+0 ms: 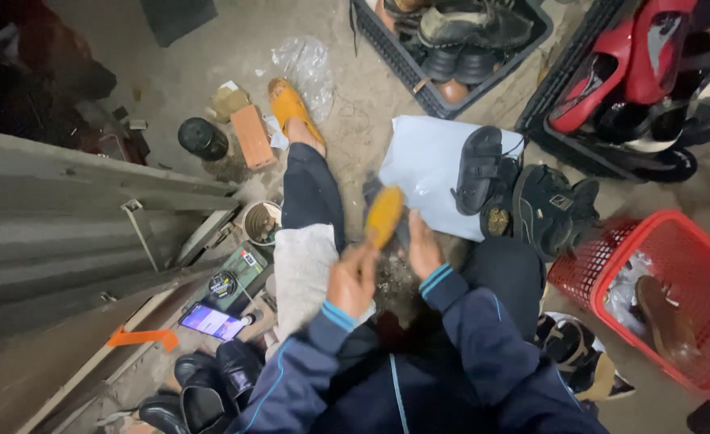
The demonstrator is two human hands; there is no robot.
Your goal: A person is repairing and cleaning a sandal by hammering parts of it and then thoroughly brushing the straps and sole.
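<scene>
Two hands close together over the lap, left hand [351, 281] gripping an orange brush [384, 215], right hand [422, 251] clasping a dark shoe [381, 195], red basket [697, 241] right, white cloth [303, 269] on the knee.

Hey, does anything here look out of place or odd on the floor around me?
A lit phone lies on the floor among black shoes and tins. A crumpled plastic bag and a small box lie loose near the orange sandal. Footwear lies scattered outside the crates.
</scene>
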